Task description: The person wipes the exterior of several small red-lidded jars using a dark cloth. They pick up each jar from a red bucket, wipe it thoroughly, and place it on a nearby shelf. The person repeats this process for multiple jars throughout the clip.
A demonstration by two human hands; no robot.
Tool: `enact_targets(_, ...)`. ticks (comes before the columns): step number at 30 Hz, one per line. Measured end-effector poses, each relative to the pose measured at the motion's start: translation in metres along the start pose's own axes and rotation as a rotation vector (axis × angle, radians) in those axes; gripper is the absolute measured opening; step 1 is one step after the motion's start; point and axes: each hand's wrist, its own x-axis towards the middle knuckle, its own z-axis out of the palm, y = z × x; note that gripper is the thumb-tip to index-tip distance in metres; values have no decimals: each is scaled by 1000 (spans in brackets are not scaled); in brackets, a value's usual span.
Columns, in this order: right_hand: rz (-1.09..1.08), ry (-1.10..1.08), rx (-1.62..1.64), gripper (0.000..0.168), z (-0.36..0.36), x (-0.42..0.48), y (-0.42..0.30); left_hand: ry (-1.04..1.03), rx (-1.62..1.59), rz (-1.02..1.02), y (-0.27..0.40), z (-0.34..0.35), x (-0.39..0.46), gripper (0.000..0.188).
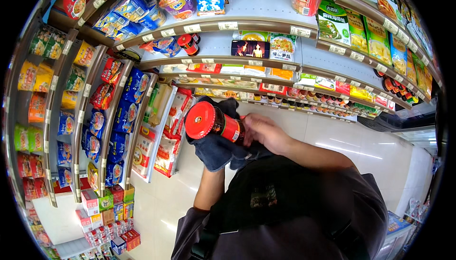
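Observation:
A glass jar of dark sauce with a red lid and a red label lies tilted in front of my chest, its lid towards the upper left. A dark grey cloth wraps around its underside and shows again beyond it. My left hand is hidden by this cloth and holds the jar through it from below. At the base end of the jar, my right hand has its fingers curled against the glass, slightly blurred. Its fingertips are partly hidden behind the jar.
Ahead, a shelf bears similar red-lidded jars, a phone with a lit screen and noodle packets. Instant noodle packs line shelves on the left. Stacked boxes stand lower left; tiled floor lies right.

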Motion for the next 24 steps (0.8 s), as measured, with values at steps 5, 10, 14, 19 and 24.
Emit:
enact_targets(5,231,-148,296,59,14,-2,3,-55,35,-26,6,-1,-3,53)
enact_targets(10,296,-237,270,68,23,-3,-14,-106,-31,-120,4,-10,1,55)
enact_targets(14,478,-25,342,53,23,2,-1,-141,-23,-125,4,-8,-1,58)
enact_targets(19,598,87,103,48,28,12,-30,-179,-40,-199,39,-1,-7,73)
enact_targets(24,620,-3,-68,44,21,15,-34,-289,-9,-202,30,-12,-5,90)
